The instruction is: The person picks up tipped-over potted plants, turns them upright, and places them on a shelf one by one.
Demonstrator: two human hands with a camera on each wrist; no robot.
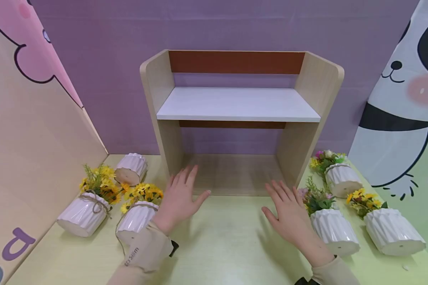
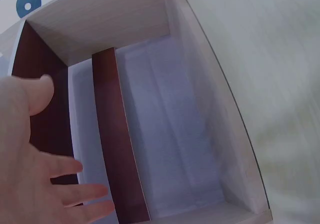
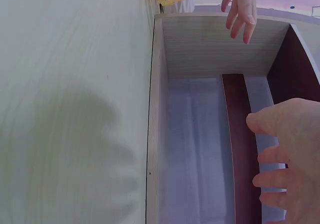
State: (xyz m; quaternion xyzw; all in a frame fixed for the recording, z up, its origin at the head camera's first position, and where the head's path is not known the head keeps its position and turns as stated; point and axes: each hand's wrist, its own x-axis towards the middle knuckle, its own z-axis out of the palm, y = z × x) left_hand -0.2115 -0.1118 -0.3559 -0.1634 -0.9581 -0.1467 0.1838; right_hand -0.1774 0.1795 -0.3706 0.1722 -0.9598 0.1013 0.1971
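Both hands hover in front of a small wooden desktop shelf (image 1: 239,104) with pale side panels, a white middle board and reddish-brown back strips. My left hand (image 1: 179,199) has its fingers extended near the shelf's lower left side and holds nothing. My right hand (image 1: 289,213), fingers straight, is near the lower right side, also holding nothing. In the left wrist view the left hand (image 2: 45,169) is seen in front of the shelf's brown strip (image 2: 117,144). The right wrist view has the right hand (image 3: 290,159) before the same shelf's interior.
White pots of yellow flowers (image 1: 83,213) (image 1: 137,219) and another white pot (image 1: 131,168) lie tipped at the left. Several more flower pots (image 1: 334,233) lie on the right of the pale table (image 1: 232,245). A purple cloth (image 1: 103,79) hangs behind.
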